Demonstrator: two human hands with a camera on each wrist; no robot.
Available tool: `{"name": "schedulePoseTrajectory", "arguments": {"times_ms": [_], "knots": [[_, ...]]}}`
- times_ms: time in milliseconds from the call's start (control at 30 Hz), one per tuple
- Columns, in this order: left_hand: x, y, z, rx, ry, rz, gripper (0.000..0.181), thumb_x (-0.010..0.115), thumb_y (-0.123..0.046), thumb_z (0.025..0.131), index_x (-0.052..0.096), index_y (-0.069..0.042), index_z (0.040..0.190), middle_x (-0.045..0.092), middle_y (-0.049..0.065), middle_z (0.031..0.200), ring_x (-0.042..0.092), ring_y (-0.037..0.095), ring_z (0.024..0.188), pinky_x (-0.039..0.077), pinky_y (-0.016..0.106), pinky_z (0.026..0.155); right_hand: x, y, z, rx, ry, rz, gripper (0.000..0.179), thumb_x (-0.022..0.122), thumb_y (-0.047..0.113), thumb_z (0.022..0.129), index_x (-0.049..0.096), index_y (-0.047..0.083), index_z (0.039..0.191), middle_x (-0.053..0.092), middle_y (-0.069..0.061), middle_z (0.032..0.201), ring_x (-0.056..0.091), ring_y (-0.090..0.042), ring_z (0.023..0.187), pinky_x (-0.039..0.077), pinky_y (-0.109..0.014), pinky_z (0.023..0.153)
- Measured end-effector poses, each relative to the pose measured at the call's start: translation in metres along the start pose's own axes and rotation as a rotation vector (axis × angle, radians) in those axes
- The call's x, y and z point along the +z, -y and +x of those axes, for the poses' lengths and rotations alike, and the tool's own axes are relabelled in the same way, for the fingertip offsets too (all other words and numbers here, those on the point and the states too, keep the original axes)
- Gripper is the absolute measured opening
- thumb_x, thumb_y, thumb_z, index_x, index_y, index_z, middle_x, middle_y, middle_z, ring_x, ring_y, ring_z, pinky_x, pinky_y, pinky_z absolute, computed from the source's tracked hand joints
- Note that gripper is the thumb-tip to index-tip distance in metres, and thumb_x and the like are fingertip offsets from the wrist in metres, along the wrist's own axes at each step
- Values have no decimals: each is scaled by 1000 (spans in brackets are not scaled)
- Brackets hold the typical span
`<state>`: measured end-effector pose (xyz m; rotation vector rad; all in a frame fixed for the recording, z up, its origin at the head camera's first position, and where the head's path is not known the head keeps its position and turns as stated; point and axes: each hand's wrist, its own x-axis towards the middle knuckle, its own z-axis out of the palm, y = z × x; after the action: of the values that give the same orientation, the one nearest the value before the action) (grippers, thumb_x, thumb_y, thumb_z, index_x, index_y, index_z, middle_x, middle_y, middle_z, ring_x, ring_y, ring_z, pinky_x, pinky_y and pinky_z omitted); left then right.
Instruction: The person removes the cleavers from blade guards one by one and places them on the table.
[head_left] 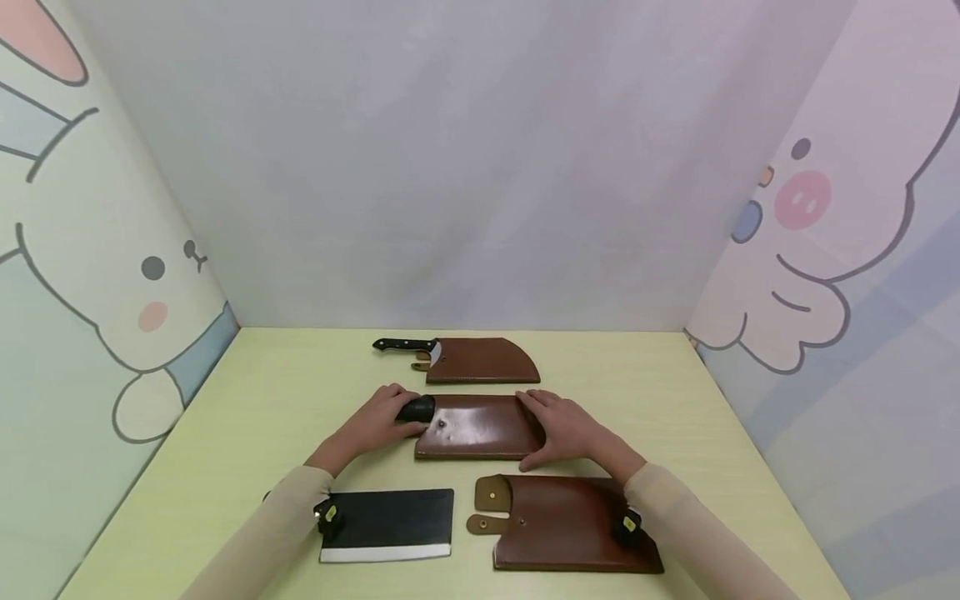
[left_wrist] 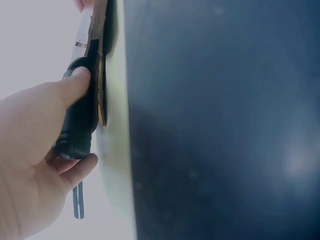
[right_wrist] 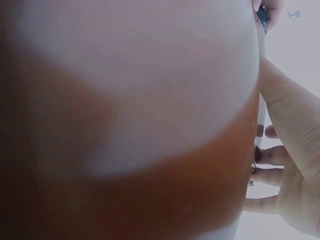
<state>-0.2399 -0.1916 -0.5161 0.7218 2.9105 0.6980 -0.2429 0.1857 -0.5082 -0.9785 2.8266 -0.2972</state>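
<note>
A black-handled cleaver lies across the middle of the table, its blade hidden in a glossy brown leather sheath (head_left: pixel 476 427). My left hand (head_left: pixel 381 417) holds it by the black handle (head_left: pixel 417 408); in the left wrist view the thumb lies along that handle (left_wrist: pixel 80 117) and fingertips come round its end. At the sheath's right end rests my right hand (head_left: pixel 567 427), thumb at the near corner and fingers at the far one. The fingers of the right hand (right_wrist: pixel 292 185) look spread and fairly straight in the right wrist view.
Behind lies another cleaver with a riveted black handle (head_left: pixel 405 344) in a brown sheath (head_left: pixel 483 360). Near the left forearm is a bare dark cleaver blade (head_left: pixel 390 518) with a bright edge. A larger sheath (head_left: pixel 558 525) with unfastened straps (head_left: pixel 492 493) lies under the right forearm.
</note>
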Motion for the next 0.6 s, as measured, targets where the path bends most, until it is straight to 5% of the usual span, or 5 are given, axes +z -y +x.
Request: {"name": "schedulePoseTrajectory", "arguments": {"times_ms": [600], "knots": [[-4, -4, -2, 22, -38, 44, 38, 74, -21, 95, 67, -4, 128, 62, 12, 115, 57, 29, 106, 49, 46, 88, 2, -1, -1, -11, -64, -58, 122, 75, 83, 66, 41, 9, 157, 47, -21, 154, 44, -39, 142, 46, -55, 107]]}}
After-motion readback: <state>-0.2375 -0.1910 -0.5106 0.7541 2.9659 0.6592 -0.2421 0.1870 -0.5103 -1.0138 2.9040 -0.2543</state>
